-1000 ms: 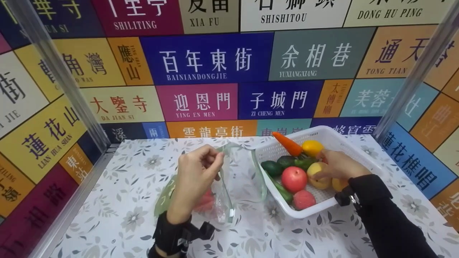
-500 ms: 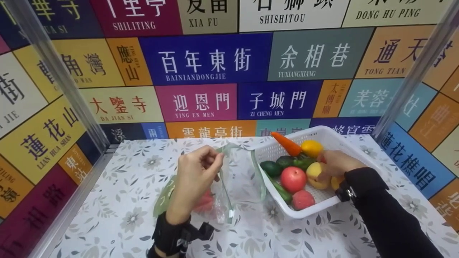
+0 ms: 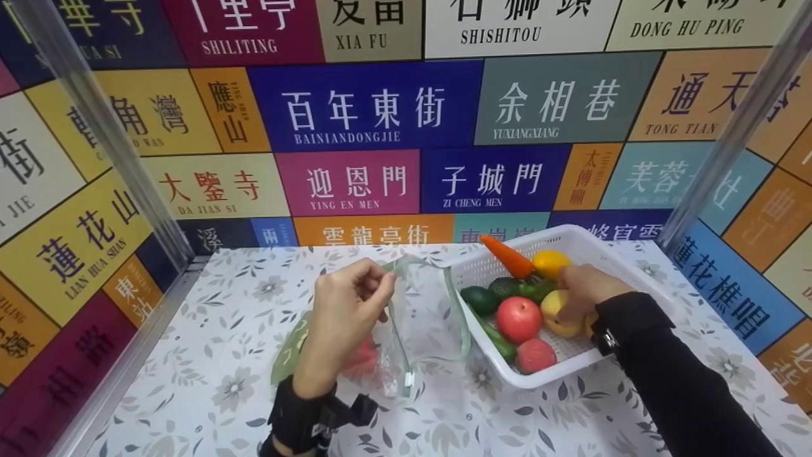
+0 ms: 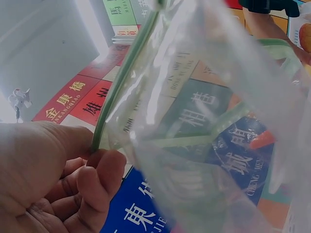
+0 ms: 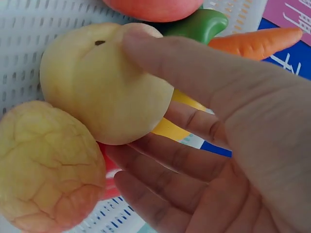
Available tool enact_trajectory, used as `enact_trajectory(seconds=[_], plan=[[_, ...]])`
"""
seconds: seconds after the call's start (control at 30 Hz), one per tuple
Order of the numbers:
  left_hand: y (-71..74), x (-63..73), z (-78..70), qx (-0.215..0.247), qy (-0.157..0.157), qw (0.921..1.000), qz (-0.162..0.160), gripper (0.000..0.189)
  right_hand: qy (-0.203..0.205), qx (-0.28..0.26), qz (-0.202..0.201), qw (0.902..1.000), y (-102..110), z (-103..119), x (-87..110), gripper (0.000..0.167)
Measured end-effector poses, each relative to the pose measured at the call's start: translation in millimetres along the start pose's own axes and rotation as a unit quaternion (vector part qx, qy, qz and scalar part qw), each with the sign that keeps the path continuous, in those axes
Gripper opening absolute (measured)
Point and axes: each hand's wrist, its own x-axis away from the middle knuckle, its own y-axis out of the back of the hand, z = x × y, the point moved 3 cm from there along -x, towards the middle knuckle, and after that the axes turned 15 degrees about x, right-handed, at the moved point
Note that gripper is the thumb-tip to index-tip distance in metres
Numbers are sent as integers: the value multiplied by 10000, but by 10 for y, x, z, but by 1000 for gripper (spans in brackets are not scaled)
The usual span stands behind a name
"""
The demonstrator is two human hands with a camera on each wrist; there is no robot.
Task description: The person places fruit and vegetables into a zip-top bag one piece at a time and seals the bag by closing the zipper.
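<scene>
Lying under both hands: table (image 3: 184,387), flowered print; beyond them, wall (image 3: 380,73) of coloured lettered panels, two metal posts (image 3: 113,136). Left hand (image 3: 349,304) pinches rim of one clear bag (image 3: 438,317), spread to its right. Right hand (image 3: 595,285) clamped on one pale fruit (image 5: 92,92), inside one white basket (image 3: 530,381). Beyond right hand, leftward: one carrot (image 3: 507,257), one deep-yellow fruit (image 3: 550,263); nearer, leftward: one red fruit (image 3: 519,318).

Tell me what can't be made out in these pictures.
Head view: red contents of the clear, green-rimmed plastic bag, partly behind the left forearm.
Left wrist view: a round red-yellow fruit, cut by the right edge.
Right wrist view: a red thing, mostly hidden by the smooth, round yellow fruit and right hand.
</scene>
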Motion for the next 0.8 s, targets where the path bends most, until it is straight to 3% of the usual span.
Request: enact_trajectory(seconds=[0.3,0.57,0.8], plan=[[-4,-3,-3,-15,68,10000,29,16,48,-40,52,10000,-1,8,6,47],[-13,3,7,37,85,10000,33,15,385,655,-245,9968,63,-118,-61,48],[-27,-4,7,38,141,9999,47,15,657,569,-659,9940,187,-197,-17,58]])
